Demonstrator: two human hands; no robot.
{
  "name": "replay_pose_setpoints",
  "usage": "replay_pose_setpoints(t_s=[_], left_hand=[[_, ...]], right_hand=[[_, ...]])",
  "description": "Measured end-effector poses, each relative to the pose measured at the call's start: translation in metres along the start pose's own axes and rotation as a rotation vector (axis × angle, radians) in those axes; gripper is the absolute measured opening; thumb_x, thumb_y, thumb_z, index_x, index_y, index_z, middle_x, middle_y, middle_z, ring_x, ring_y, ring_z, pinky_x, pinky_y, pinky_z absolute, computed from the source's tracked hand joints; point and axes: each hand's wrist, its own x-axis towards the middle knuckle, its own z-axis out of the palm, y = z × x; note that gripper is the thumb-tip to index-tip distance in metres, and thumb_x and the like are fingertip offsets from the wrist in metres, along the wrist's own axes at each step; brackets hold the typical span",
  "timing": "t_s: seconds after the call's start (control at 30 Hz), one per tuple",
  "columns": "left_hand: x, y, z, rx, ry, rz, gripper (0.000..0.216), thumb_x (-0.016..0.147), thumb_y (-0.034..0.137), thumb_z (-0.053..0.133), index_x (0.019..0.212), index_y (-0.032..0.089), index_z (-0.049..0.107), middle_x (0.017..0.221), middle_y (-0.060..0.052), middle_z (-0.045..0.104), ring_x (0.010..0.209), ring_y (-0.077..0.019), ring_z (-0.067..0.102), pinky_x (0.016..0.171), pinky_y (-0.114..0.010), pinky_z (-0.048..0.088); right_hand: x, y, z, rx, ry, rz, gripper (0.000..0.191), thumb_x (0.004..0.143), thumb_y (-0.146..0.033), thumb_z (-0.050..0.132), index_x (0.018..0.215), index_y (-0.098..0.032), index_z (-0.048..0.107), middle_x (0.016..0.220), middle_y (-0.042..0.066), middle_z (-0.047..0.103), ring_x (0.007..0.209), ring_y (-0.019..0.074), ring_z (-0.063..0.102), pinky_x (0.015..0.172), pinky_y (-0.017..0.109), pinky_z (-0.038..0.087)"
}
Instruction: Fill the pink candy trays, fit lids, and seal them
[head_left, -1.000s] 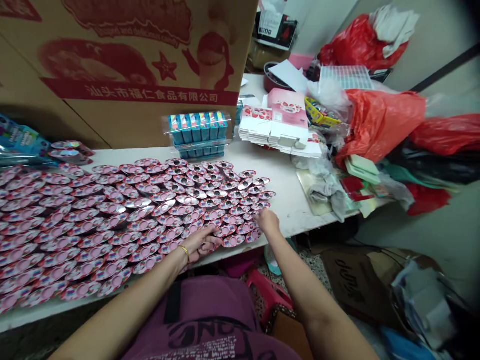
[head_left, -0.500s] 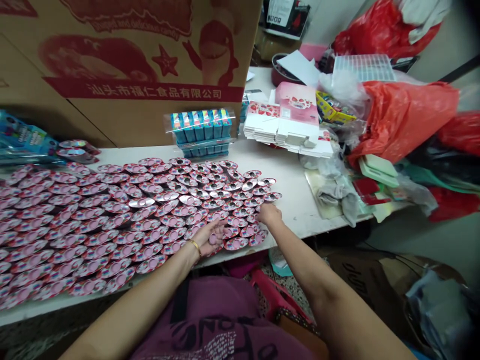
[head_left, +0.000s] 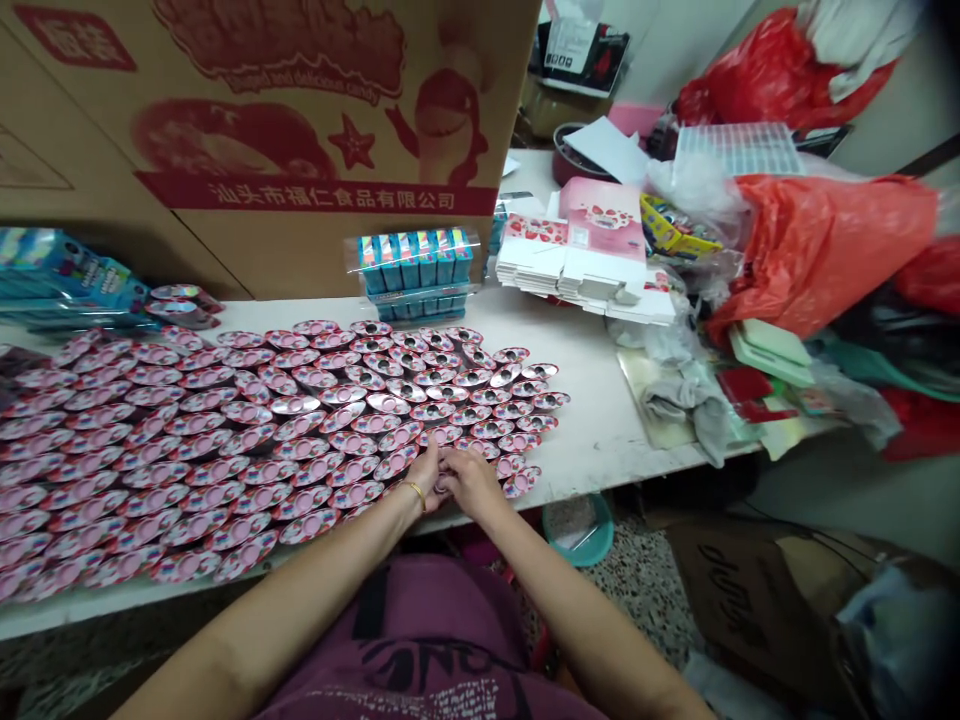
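At the far left of the frame, blue packages (head_left: pixel 71 280) in clear film lie back on the surface (head_left: pixel 589 415), probably pushed there to leave the front free. From the left edge to the centre run close rows of oval packs (head_left: pixel 240 498), faces up; this crowding seems meant to fit many within reach while their round centres stay exposed. Many centres are pink, but a group at the upper middle shows dark ones. Behind stands a large printed carton (head_left: pixel 322 245), which serves almost as a back wall. Against it, just left of centre, sit blue boxes (head_left: pixel 416 262) under clear wrap, clear of the rows

The left hand (head_left: pixel 424 480) is at the centre, low over the front rows, thumb raised, perhaps shaped as a holder. The right hand (head_left: pixel 469 480) meets it, fingers bunched toward its palm. Whether either grip is closed on anything I cannot tell, since the fingers cover the space between them

Right of centre, flat pink-and-white cartons (head_left: pixel 592 262) are stacked, likely to save room. Farther right, a grey cloth (head_left: pixel 694 405) and an orange-red bag (head_left: pixel 832 245) lie in clutter, seemingly kept aside
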Motion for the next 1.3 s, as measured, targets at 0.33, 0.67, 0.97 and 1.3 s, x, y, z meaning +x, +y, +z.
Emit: replay_pose_setpoints(t_s=[0.33,0.67,0.97,1.3], left_hand=[[-0.011,0.022,-0.010,0.035,-0.082,0.048,0.041,0.078,0.049,0.037,0.078,0.011,0.052,0.051,-0.002,0.054,0.038,-0.0073,0.049,0.036,-0.016,0.036],[-0.011,0.039,-0.027,-0.246,-0.273,0.002,0.041,0.077,0.049,0.039,0.085,0.011,0.053,0.068,-0.006,0.059,0.056,-0.0108,0.058,0.052,-0.021,0.047],[-0.012,0.045,-0.017,-0.236,-0.258,0.050,0.054,0.078,0.057,0.020,0.098,0.013,0.045,0.092,-0.012,0.057,0.074,-0.0153,0.057,0.056,-0.024,0.045],[-0.029,0.061,-0.064,-0.321,-0.100,0.195,0.029,0.077,0.041,0.044,0.092,0.016,0.050,0.086,-0.009,0.058,0.074,-0.0151,0.058,0.068,-0.029,0.046]], right_hand=[[0.042,0.062,-0.049,-0.329,0.006,0.574,0.020,0.074,-0.024,0.048,0.092,-0.019,0.056,0.089,0.006,0.060,0.085,0.0180,0.054,0.071,0.026,0.038],[0.073,0.074,-0.052,-0.465,-0.189,0.645,0.039,0.065,-0.024,0.058,0.102,-0.015,0.052,0.096,0.012,0.059,0.089,0.0233,0.055,0.070,0.029,0.041],[0.030,-0.008,0.000,0.138,-0.015,-0.053,0.018,0.076,-0.017,0.047,0.083,-0.023,0.062,0.089,0.000,0.060,0.086,0.0118,0.053,0.076,0.020,0.038],[0.092,0.058,-0.040,-0.362,-0.063,0.500,0.028,0.067,-0.027,0.056,0.093,-0.015,0.058,0.086,0.009,0.062,0.083,0.0197,0.056,0.068,0.025,0.039]])
